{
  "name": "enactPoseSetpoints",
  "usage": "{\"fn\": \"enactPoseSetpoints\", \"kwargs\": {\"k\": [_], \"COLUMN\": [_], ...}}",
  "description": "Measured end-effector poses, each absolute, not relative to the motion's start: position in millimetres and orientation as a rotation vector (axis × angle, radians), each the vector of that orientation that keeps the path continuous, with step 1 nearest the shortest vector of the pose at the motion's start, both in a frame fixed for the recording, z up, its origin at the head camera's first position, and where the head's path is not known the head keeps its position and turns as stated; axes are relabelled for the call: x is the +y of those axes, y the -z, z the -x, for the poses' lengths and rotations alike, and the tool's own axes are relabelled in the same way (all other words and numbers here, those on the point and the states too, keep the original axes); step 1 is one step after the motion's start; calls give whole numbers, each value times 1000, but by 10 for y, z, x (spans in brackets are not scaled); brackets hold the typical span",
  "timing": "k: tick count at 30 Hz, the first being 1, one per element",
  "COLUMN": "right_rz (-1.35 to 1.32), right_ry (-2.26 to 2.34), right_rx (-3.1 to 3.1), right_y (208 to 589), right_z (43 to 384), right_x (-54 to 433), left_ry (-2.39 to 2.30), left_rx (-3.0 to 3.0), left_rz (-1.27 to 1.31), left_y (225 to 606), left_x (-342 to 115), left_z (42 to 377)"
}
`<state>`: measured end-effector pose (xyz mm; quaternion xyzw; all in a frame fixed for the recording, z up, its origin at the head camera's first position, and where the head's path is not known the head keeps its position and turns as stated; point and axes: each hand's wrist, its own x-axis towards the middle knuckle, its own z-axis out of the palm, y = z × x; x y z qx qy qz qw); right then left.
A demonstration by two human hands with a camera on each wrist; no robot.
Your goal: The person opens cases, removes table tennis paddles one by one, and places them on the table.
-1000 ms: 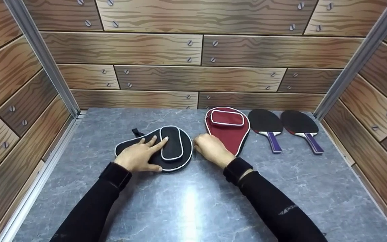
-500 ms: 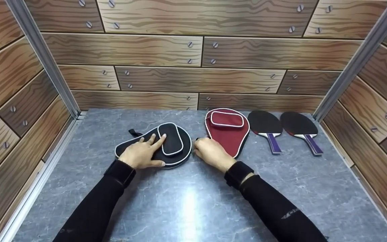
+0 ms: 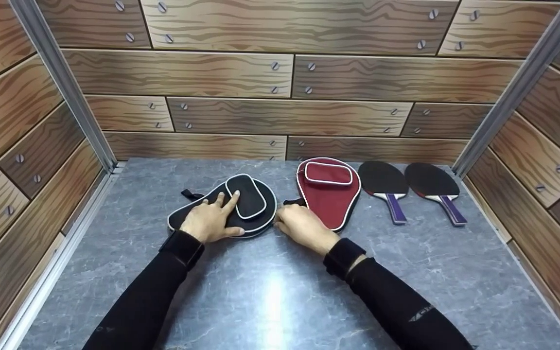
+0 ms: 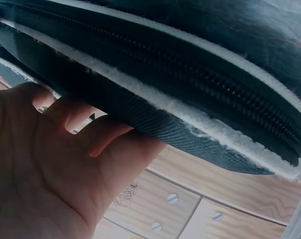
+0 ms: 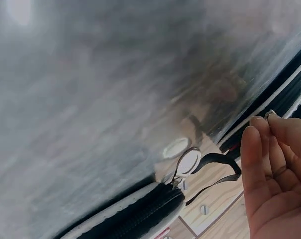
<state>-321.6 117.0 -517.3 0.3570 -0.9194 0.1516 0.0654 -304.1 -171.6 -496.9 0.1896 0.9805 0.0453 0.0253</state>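
A black table tennis bat case (image 3: pixel 255 226) with white piping and a raised pocket (image 3: pixel 245 197) lies on the table, its narrow end to the left. My left hand (image 3: pixel 209 221) rests on it with fingers spread; in the left wrist view the case's zipped edge (image 4: pixel 205 82) runs above the palm. At the rounded end my right hand (image 3: pixel 304 226) pinches a small metal zipper pull (image 5: pixel 269 114) between thumb and forefinger. Just right of that hand lies a red bat case (image 3: pixel 328 204), also piped in white.
Two bats with black faces and purple handles, a left one (image 3: pixel 383 177) and a right one (image 3: pixel 431 180), lie right of the red case. A black strap (image 5: pixel 218 158) with a metal ring hangs off the red case's edge. Wood-patterned walls (image 3: pixel 280 116) enclose the grey table.
The black case has turned slightly, its rounded end shifting away from me, and my left hand has gone along with it. My right hand has moved a little toward me along the case's edge.
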Motion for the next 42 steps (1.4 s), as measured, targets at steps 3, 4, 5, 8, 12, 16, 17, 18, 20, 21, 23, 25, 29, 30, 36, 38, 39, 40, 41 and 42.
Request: {"fn": "enactPoseSetpoints", "kwargs": {"k": [3,4,5,8,12,16,17,18,20,21,23,25,29,30,36,38,39,40,41,42], "right_rz": [-1094,-1103,-1112,-1140,-1182,-1224,-1235,-1247,-1263,-1267,-1268,-1256,-1228,-1223,-1195,-1181,-1173,-1166,-1161,-1157], "right_ry": [-450,-443,-437,-413,-394,-368,-359,-344,-319,-309,-297,-293,-297,-300,-310,-315,-315,-316,-319,-321], "right_rx": [-2767,-2762,-2760,-2753,-2744,-2744,-2744,-2742,-2740,-2740,-2744,-2745,-2732,-2729,-2717,-2717,-2719,-2720,-2722,-2721], "right_y": [5182,5185,5185,5184,5175,5166,5166,5166,5169,5172,5175,5174,5163,5161,5148,5141,5137,5132,5128,5125], "right_z": [3186,3175,3163,3122,3067,3021,3012,3005,2995,2991,2986,2984,2990,2995,3039,3055,3061,3067,3074,3079], "right_x": [1149,1140,1128,1086,1019,938,916,895,856,841,819,810,822,828,875,904,921,937,954,970], "left_ry": [-133,-128,-123,-120,-114,-106,-104,-101,-83,-70,-68,-93,-153,-166,-193,-197,-178,-195,-198,-204], "left_rx": [3026,3026,3029,3037,3039,3037,3036,3034,3056,3079,3073,3074,3004,2997,2922,2908,2922,2899,2890,2884], "left_rz": [-569,-570,-573,-578,-573,-571,-571,-572,-598,-622,-626,-639,-621,-632,-679,-710,-743,-743,-750,-756], "left_y": [4933,4928,4922,4923,4925,4921,4925,4930,4996,5070,5082,5155,5065,5073,5084,5090,5143,5076,5056,5033], "left_x": [-1702,-1697,-1696,-1693,-1695,-1691,-1690,-1690,-1711,-1738,-1749,-1781,-1794,-1810,-1905,-1936,-1961,-1951,-1947,-1940], "left_z": [3009,3004,2997,2995,2998,2997,3003,3010,3047,3086,3095,3123,3044,3041,3033,3011,3022,2966,2938,2907]}}
